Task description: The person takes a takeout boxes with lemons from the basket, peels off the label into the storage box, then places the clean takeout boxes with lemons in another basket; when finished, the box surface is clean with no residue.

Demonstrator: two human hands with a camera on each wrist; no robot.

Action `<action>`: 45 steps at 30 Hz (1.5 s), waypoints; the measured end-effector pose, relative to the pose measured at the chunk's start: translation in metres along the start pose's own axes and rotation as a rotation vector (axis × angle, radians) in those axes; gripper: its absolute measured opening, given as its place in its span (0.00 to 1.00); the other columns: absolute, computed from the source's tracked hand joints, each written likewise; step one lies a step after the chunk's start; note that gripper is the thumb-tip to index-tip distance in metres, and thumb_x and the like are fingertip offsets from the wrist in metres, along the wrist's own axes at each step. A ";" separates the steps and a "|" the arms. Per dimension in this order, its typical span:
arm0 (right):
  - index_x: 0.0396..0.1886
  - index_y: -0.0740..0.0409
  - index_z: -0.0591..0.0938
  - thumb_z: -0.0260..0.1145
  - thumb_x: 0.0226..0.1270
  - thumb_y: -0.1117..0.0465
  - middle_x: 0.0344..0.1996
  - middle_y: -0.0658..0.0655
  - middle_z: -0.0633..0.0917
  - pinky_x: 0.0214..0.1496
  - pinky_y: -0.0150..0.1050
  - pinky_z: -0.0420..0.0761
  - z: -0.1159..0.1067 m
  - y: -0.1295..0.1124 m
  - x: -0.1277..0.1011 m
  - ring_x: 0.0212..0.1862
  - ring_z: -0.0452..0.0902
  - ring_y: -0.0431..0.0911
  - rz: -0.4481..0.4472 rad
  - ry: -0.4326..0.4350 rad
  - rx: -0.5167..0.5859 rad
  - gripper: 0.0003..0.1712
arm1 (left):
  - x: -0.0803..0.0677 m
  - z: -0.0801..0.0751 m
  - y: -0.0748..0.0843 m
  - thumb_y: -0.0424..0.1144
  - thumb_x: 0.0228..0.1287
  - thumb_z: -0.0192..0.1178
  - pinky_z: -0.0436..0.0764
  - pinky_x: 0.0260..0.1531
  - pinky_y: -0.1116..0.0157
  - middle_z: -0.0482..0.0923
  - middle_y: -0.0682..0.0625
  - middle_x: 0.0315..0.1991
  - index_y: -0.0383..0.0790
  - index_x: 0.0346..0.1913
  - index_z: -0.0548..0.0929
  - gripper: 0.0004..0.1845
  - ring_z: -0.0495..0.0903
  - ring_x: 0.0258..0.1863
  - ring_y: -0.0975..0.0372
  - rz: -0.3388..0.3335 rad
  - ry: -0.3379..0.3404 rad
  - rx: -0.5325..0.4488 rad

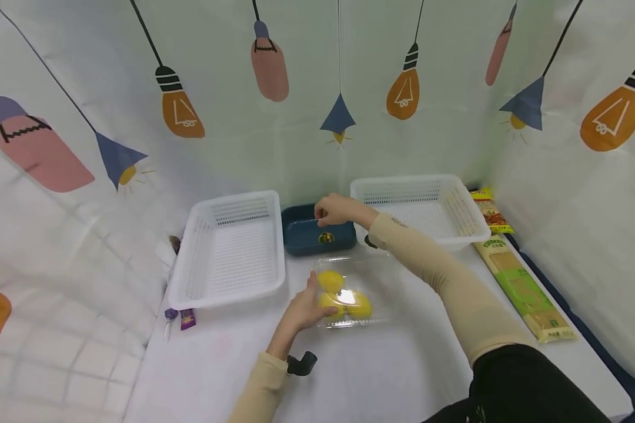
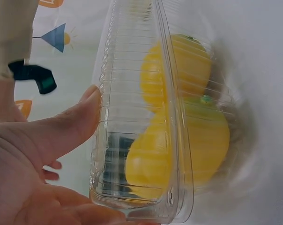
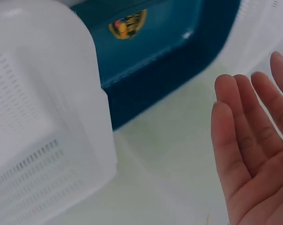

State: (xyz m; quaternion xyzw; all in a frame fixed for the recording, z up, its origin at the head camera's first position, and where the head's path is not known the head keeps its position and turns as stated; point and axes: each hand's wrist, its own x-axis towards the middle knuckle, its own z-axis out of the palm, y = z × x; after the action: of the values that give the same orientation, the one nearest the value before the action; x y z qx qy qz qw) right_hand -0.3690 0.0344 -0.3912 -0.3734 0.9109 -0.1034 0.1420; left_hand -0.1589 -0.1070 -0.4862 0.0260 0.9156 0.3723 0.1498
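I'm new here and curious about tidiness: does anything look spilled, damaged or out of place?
Nothing looks spilled or damaged; the yellow fruits sit inside the clear box. Slightly odd are the purple lollipop and small purple packet, lying loose on the table beside the left white basket rather than in it.

Clear ridged plastic box (image 1: 383, 288) flat on desk (image 1: 217, 364), three yellow fruits (image 1: 358, 305) inside, bunched left. Left hand (image 1: 303, 306) touching box's left front corner. Teal tray (image 1: 298, 238) behind box, right hand (image 1: 341, 210) above it.
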 end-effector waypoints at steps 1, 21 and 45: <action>0.50 0.53 0.84 0.64 0.71 0.51 0.48 0.55 0.88 0.53 0.42 0.84 -0.002 0.000 -0.006 0.49 0.84 0.48 -0.009 0.021 0.017 0.15 | 0.000 -0.001 0.000 0.48 0.53 0.74 0.77 0.59 0.42 0.65 0.26 0.71 0.28 0.78 0.44 0.61 0.75 0.63 0.37 -0.005 0.007 0.000; 0.55 0.64 0.83 0.65 0.68 0.46 0.46 0.64 0.89 0.42 0.45 0.87 0.059 0.016 -0.184 0.45 0.87 0.53 0.363 0.249 0.296 0.27 | -0.001 0.006 -0.004 0.48 0.51 0.75 0.73 0.65 0.40 0.60 0.32 0.75 0.33 0.79 0.47 0.61 0.69 0.70 0.38 -0.011 0.034 -0.061; 0.65 0.74 0.73 0.70 0.60 0.39 0.21 0.55 0.83 0.38 0.36 0.81 0.133 0.041 -0.200 0.25 0.79 0.42 0.574 0.121 0.603 0.48 | -0.007 0.010 -0.009 0.53 0.49 0.76 0.82 0.56 0.45 0.73 0.29 0.66 0.30 0.75 0.61 0.55 0.78 0.62 0.39 -0.043 0.176 -0.089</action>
State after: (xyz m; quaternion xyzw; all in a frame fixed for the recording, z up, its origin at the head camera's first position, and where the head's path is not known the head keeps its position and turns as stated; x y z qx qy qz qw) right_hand -0.2148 0.1938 -0.4913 -0.0396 0.9136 -0.3433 0.2141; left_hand -0.1486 -0.1079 -0.4980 -0.0329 0.9081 0.4101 0.0779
